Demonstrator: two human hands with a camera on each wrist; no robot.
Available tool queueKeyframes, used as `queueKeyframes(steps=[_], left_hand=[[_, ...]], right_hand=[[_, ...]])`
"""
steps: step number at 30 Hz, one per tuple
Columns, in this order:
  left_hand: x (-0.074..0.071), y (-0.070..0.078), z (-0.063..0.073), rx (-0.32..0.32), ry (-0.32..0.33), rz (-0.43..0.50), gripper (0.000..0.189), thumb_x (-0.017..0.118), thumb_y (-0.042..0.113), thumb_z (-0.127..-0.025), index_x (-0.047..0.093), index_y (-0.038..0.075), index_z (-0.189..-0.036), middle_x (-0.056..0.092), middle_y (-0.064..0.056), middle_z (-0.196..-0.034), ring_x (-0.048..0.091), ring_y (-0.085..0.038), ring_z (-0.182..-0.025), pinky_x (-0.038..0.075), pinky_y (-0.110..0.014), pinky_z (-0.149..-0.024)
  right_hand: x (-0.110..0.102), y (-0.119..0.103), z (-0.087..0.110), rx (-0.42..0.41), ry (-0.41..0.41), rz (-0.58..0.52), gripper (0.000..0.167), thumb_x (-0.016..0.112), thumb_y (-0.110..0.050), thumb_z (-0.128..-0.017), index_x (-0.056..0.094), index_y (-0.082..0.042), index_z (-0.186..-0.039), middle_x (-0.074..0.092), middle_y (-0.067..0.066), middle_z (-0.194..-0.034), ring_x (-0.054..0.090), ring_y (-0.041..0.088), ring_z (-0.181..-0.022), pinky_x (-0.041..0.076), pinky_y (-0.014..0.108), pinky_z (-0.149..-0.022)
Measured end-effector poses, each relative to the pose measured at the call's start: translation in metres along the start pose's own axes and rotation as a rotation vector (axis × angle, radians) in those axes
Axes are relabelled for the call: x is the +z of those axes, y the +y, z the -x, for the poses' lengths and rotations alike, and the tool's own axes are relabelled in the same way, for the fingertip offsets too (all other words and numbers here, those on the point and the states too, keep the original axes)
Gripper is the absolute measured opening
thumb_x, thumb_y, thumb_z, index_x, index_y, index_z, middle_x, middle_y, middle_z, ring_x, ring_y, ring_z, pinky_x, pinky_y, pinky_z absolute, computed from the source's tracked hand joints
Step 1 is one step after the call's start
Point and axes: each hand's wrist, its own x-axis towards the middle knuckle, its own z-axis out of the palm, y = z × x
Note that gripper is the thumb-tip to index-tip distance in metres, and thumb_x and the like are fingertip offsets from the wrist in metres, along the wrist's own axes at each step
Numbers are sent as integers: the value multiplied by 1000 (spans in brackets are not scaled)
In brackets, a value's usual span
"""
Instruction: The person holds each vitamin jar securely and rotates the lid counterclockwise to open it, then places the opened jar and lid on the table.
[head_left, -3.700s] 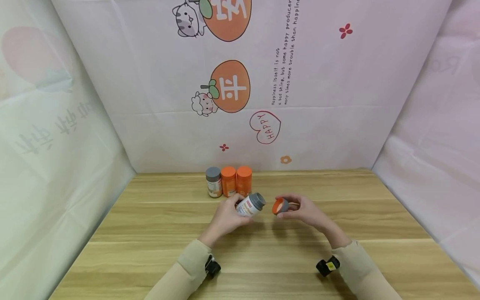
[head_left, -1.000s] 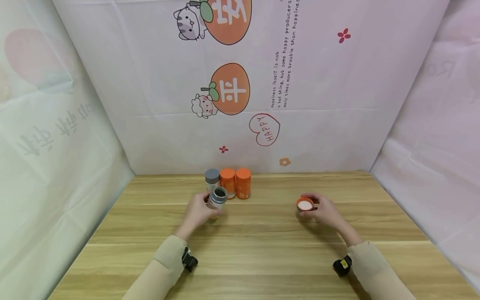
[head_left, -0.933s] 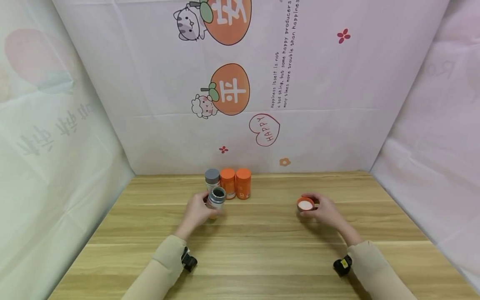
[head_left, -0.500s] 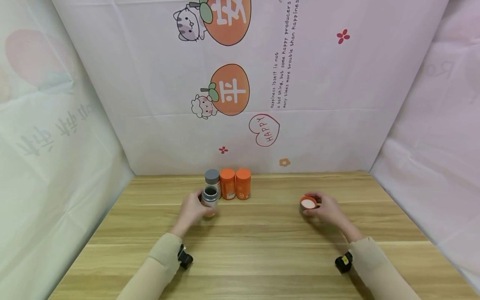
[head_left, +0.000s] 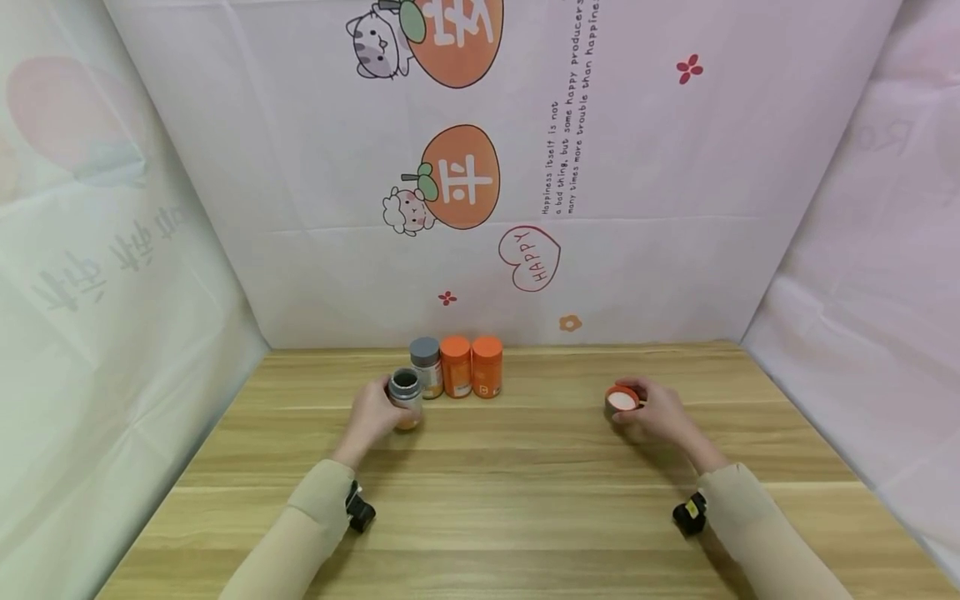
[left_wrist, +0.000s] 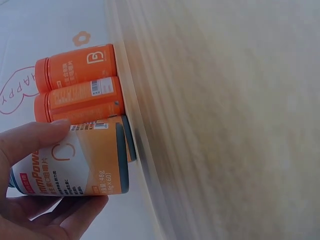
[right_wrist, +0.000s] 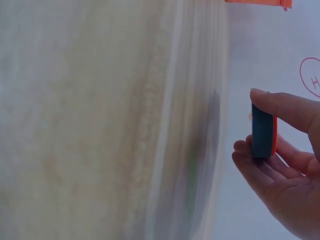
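1. Left hand (head_left: 372, 412) is holding the uncapped bottle (head_left: 405, 403) upright, mouth up, fingers clamping round its sides. A few seconds back it was tilting toward the lid; over the last second it's been shifting toward the table's (head_left: 510, 517) left edge.
2. Bottle is now sitting just beside the gray-lidded bottle (head_left: 429, 375), on its left-edge side. Contact between the two: can't tell. Base is looking slightly clear of the table in the left wrist view, but the gap is hard to judge.
3. Right hand (head_left: 654, 410) is pinching the lid (head_left: 622, 402) between thumb and fingers, inner side facing up. It's been drifting a little toward the right edge, and is holding the lid above the table, toward the far right corner.
4. Row near the far edge isn't moving: gray-lidded bottle, middle orange bottle (head_left: 456, 371), end orange bottle (head_left: 487, 371), all standing capped. Gray-lidded one is showing more now that the left hand is no longer blocking it.
5. Meaning, as a judgement: lid removal is looking complete, and the growing spread is putting bottle and lid in separate spots. Neither hand is letting go yet, so placement is counting as unfinished.
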Motion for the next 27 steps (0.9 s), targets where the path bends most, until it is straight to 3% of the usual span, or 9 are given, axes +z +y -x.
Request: queueKeyframes(steps=[10,27], left_hand=[[-7,-8,-7,-45,5,-9,64,82,11,-62,57,-3,-120,65,-20,-111,61,-34,-104,46,-48,-94],[-16,-26,-25,-70,58,-65,64,84,15,-59,61,-4,-116,67,-22,-108,62,-37,-101,47,-49,-91]], right_hand=[[-4,7,-7,13,-3,20,63,79,-13,-75,51,4,-129,57,30,-123,55,44,-112,45,53,-90],[-10,23,-16,18,16,54,62,79,-11,-74,52,6,-127,58,31,-120,55,45,-109,44,54,-90]])
